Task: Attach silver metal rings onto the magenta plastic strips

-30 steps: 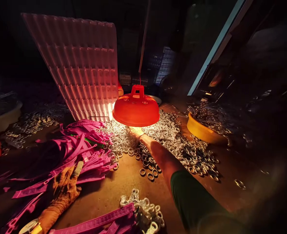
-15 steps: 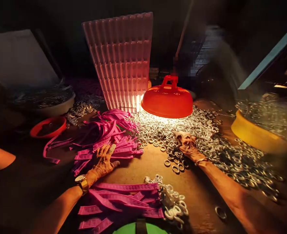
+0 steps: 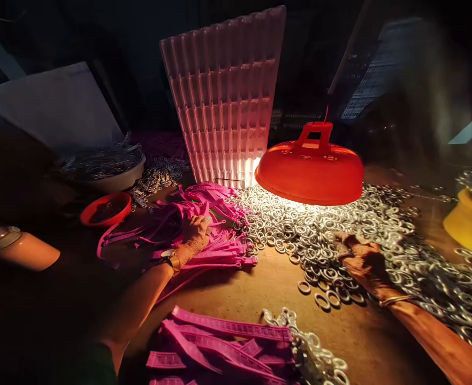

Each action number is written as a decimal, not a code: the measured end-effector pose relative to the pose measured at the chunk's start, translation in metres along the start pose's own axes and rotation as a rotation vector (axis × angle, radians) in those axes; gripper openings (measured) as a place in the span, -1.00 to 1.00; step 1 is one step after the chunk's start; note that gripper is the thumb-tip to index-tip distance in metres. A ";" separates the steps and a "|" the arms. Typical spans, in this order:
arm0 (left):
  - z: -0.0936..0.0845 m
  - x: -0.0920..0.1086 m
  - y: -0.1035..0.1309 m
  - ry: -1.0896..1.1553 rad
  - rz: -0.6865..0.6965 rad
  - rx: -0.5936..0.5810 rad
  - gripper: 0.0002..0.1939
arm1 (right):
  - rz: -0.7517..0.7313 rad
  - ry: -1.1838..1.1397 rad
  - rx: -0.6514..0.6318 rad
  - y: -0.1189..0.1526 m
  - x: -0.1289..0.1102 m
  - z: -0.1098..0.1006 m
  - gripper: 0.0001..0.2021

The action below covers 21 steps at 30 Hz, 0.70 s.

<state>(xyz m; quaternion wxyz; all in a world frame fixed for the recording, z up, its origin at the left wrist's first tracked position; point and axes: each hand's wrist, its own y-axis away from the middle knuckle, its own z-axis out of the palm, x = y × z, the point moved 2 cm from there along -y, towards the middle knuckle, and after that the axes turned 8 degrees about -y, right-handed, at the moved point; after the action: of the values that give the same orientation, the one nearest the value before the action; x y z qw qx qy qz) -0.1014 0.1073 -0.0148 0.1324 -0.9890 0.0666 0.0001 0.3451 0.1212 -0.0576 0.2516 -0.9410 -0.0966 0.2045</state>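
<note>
My left hand [image 3: 197,236], with a watch [image 3: 170,260] on its wrist, is at the heap of magenta straps [image 3: 220,250]. Its fingers are curled down around a strap, and the fingertips are partly hidden. At the heap of metal rings [image 3: 314,227], my right hand [image 3: 362,261] reaches in from the right with thumb and fingers drawn together. What lies between those fingertips is hidden. Nearer to me lies a bundle of magenta straps [image 3: 228,342] with pale rings [image 3: 320,353] at its right end.
A red lamp [image 3: 310,171] hangs low over the rings, in front of an upright ribbed panel [image 3: 223,101]. At left are a red bowl [image 3: 105,209], a wide basin [image 3: 134,174] and a bottle [image 3: 27,250]. A yellow container [image 3: 471,222] stands far right.
My left hand has moved farther into the strap heap, its fingers going from spread to curled. My right hand remains at the rings. The view has turned left, shifting everything rightward.
</note>
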 end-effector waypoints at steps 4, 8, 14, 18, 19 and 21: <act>0.015 0.007 -0.023 0.010 0.028 -0.092 -0.70 | 0.099 -0.136 -0.015 0.014 -0.004 -0.017 -0.77; 0.010 0.000 -0.030 0.078 -0.017 -0.153 -0.79 | 0.165 -0.171 -0.062 0.033 -0.007 -0.023 -0.73; -0.008 -0.008 -0.020 0.318 -0.123 -0.265 -0.77 | 0.102 -0.193 -0.048 0.053 -0.011 -0.013 -0.71; -0.011 -0.010 -0.010 0.440 -0.111 -0.287 -0.74 | 0.151 -0.233 0.025 0.065 -0.024 -0.007 -0.70; -0.012 -0.010 -0.009 0.456 -0.102 -0.278 -0.73 | 0.156 -0.252 0.032 0.068 -0.027 -0.007 -0.68; -0.016 -0.011 -0.008 0.478 -0.072 -0.255 -0.73 | 0.162 -0.271 0.035 0.074 -0.032 -0.007 -0.64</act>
<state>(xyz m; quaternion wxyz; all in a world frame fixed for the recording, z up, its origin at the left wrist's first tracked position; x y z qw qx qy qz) -0.1112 0.1121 0.0033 -0.0127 -0.9713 0.0602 -0.2298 0.3254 0.0461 -0.0793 0.2351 -0.9051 -0.0499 0.3509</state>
